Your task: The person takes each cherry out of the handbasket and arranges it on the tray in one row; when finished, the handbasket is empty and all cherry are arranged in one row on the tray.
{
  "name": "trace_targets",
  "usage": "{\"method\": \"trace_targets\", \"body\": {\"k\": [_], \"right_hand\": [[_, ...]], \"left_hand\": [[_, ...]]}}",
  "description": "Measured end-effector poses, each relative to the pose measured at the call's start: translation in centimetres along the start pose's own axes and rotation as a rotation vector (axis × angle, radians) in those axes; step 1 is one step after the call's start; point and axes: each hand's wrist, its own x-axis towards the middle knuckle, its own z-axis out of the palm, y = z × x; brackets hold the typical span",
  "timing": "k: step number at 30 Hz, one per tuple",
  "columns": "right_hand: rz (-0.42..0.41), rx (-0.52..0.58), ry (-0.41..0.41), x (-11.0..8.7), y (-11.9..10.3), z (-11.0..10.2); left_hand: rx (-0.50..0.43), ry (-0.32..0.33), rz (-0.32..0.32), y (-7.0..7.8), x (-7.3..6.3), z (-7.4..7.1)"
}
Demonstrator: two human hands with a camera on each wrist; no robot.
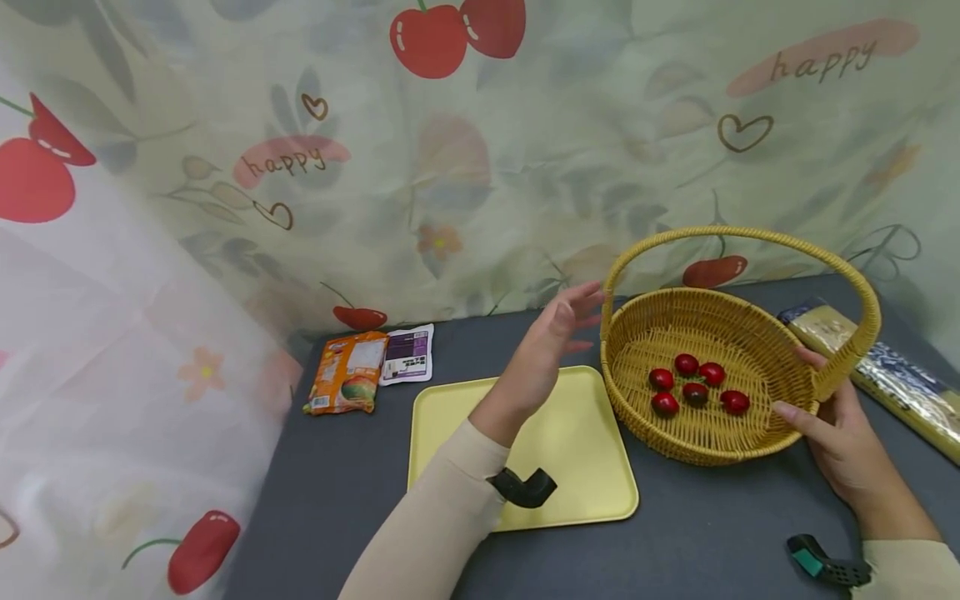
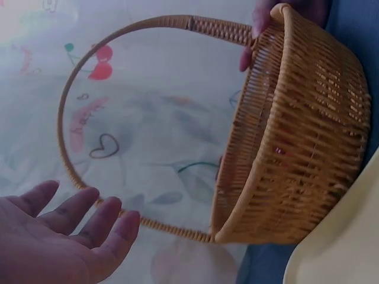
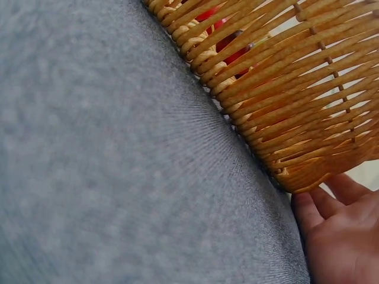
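A woven wicker basket (image 1: 697,312) with a tall arched handle stands at the right on the dark table. Several small, round, dark-red fruits (image 1: 664,405) lie on its bottom. My right hand (image 1: 847,442) grips the basket's right side near the handle's foot, thumb over the rim and fingers along the outside wall. In the right wrist view, fingertips (image 3: 305,210) touch the lower weave. My left hand (image 1: 536,358) is raised over the tray, its fingers spread beside the left foot of the handle. The left wrist view shows those fingers (image 2: 106,222) overlapping the handle, holding nothing.
Left of the basket lies a yellow rectangular tray (image 1: 588,458). Farther left are an orange snack bag (image 1: 348,373) and a white and purple packet (image 1: 407,354). A long gold and silver package (image 1: 892,367) lies behind the right hand. A patterned curtain (image 1: 525,183) hangs behind the table.
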Motion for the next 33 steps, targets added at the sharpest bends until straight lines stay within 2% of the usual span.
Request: {"method": "trace_targets", "body": {"k": [4, 10, 15, 21, 29, 33], "right_hand": [[-0.012, 0.011, -0.019, 0.0, 0.0, -0.1], [-0.014, 0.018, -0.035, 0.1, -0.1, -0.2], [0.005, 0.005, -0.019, 0.2, -0.3, 0.0], [0.015, -0.009, -0.001, 0.0, -0.4, 0.2], [-0.002, 0.003, -0.020, 0.0, -0.1, 0.1], [-0.002, 0.002, -0.025, 0.1, 0.0, 0.0]], "left_hand": [[-0.006, -0.028, -0.014, -0.8, 1.5, 1.3], [-0.050, -0.050, -0.060, -3.1, 3.5, 2.9], [-0.095, -0.056, -0.119, -4.7, 5.0, 4.1], [-0.147, -0.037, -0.203, -6.0, 6.6, 5.6], [-0.073, -0.032, -0.310, -7.0, 7.6, 6.5], [0.054, -0.058, -0.402, -6.9, 7.9, 6.7]]}}
